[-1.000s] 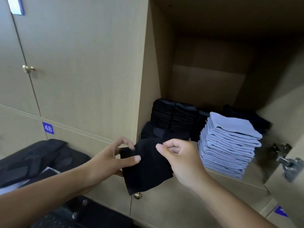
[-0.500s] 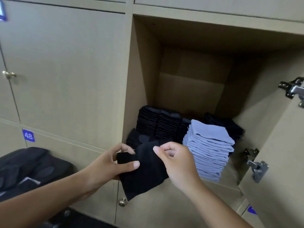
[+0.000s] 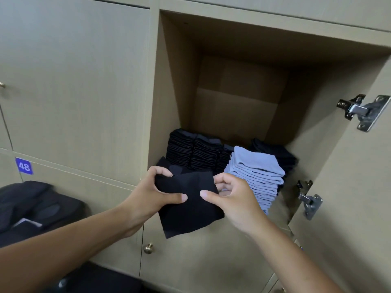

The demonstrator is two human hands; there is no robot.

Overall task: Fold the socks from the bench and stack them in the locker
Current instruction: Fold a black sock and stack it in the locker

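- Left grip and right grip both pinch my black sock at the locker mouth.
- Risk: fold slips open on release; blue stack topples if nudged.

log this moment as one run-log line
stage: folded black sock held at locker opening | left hand: grips sock | right hand: pinches sock | inside: black stacks, blue stack | placed: not yet

Both hands curled, pinching
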